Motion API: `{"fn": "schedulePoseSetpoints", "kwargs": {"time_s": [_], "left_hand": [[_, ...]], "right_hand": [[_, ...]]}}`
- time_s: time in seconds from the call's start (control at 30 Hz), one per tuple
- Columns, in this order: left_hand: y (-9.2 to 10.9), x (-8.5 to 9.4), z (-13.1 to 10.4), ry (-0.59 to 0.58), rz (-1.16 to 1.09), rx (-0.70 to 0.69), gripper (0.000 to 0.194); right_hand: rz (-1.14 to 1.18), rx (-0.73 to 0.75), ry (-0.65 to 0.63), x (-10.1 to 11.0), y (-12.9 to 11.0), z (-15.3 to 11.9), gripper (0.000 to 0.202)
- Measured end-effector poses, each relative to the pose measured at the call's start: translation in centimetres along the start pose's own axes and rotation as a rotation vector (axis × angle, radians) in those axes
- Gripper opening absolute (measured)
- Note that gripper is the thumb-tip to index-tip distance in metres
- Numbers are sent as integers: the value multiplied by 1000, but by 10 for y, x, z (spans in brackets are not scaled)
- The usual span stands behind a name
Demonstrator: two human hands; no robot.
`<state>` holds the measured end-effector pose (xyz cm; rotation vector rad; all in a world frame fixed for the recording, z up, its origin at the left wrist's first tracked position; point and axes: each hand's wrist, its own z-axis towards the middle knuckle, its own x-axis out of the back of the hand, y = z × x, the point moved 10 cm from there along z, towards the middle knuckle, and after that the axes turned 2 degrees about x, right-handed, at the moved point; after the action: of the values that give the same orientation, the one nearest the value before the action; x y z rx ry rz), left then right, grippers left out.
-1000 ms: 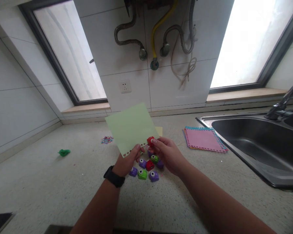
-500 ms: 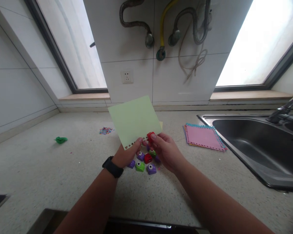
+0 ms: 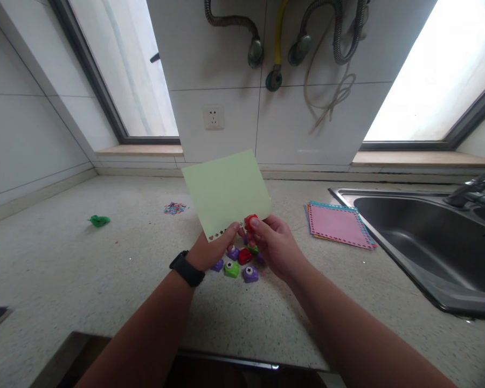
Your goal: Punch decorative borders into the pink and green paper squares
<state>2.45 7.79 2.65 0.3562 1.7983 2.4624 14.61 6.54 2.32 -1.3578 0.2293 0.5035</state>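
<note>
So the left hand (image 3: 210,251) had its fingers pinched on a pale green sheet (image 3: 226,188) near 6 o'clock, while the right hand (image 3: 278,245) gripped a red punch (image 3: 249,221) at the sheet's 5 o'clock edge. More punches (image 3: 231,269) sat around 6 o'clock, pink-topped stack (image 3: 339,223) at 3.

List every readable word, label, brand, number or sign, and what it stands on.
No words, brands or numbers are readable; the paper shows only cutouts.
Star sign: front green punch, and purple punch to its right.
Other punches: marks too small or hidden to read.
</note>
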Motion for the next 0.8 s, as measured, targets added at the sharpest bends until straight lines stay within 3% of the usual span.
{"fn": "schedulePoseSetpoints", "kwargs": {"time_s": [0.8], "left_hand": [[-5,-2,0,-20,-29,17,35]], "right_hand": [[11,-23,77,5,7,1,26]]}}
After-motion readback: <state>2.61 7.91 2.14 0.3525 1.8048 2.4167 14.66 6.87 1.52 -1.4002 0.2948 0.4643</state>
